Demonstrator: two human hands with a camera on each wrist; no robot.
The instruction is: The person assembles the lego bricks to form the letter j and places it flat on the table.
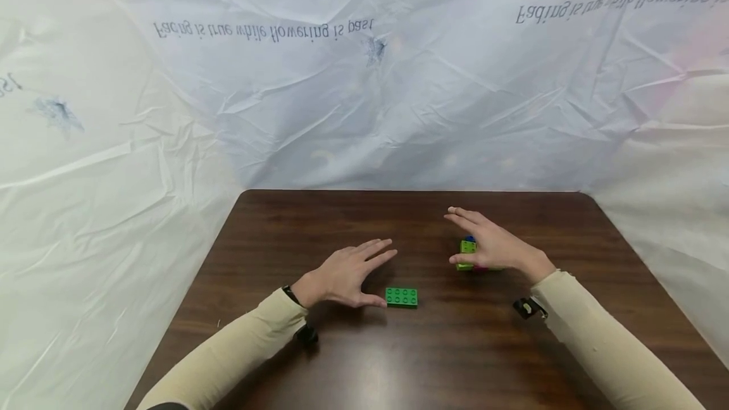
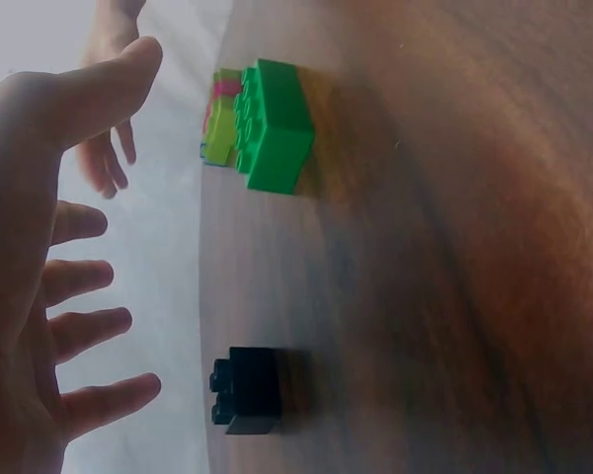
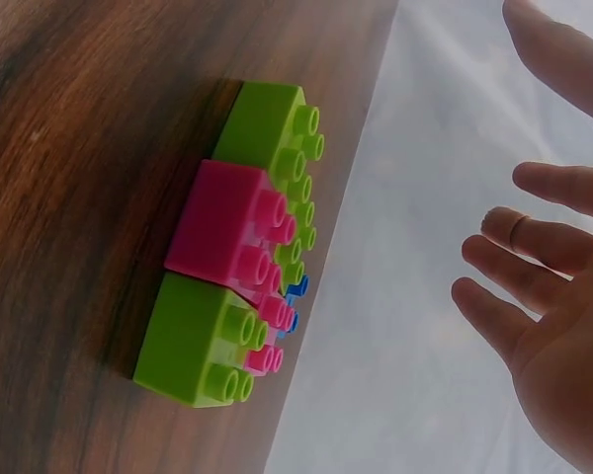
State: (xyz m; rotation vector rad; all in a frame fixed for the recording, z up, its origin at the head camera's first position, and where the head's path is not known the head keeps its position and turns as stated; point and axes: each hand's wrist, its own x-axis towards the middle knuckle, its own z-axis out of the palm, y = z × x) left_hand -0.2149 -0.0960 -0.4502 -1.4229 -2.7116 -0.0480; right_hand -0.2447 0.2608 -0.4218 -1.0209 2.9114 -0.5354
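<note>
In the head view my left hand (image 1: 343, 275) hovers with spread fingers, its thumb tip near a green toy building brick (image 1: 401, 297). A black brick (image 2: 252, 390) appears in the left wrist view, apart from the green one; in the head view it is hidden. Farther right, my right hand (image 1: 497, 244) is held with fingers extended over a cluster of bricks, partly covering it. The right wrist view shows that cluster: a long lime brick (image 3: 257, 128), a pink brick (image 3: 215, 222), a smaller lime brick (image 3: 183, 336) and a bit of blue (image 3: 296, 286). Neither hand holds anything.
The bricks rest on a dark brown wooden table (image 1: 319, 220) with rounded far corners. White printed sheeting (image 1: 364, 112) hangs behind the table and along both sides. Black wrist devices (image 1: 526, 307) are strapped at the sleeve cuffs.
</note>
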